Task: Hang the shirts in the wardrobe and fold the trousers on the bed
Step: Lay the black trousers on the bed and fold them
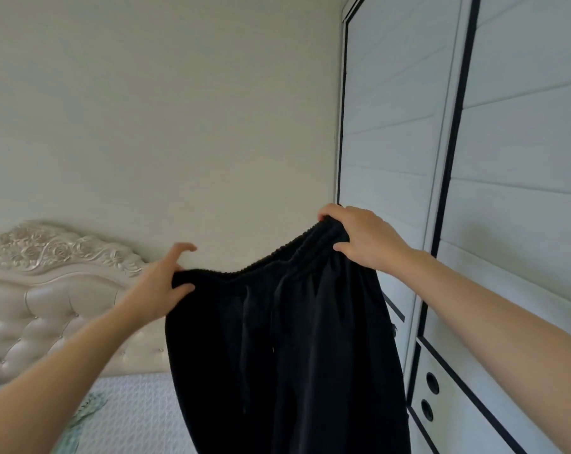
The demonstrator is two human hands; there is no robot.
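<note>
Black trousers (287, 348) with an elastic waistband and drawstrings hang in the air in front of me, legs dropping below the frame. My left hand (161, 283) pinches the left end of the waistband between thumb and fingers, the other fingers spread and curled. My right hand (359, 237) grips the right end of the waistband, held higher than the left. The bed (130, 411) with a pale patterned cover lies low at the left. The wardrobe (493, 158) with white sliding doors and black trim stands at the right, doors closed.
A cream tufted headboard (45, 296) with carved roses stands against the plain wall at the left. Two round black holes (429, 394) sit in a lower wardrobe panel. The trousers hang between bed and wardrobe.
</note>
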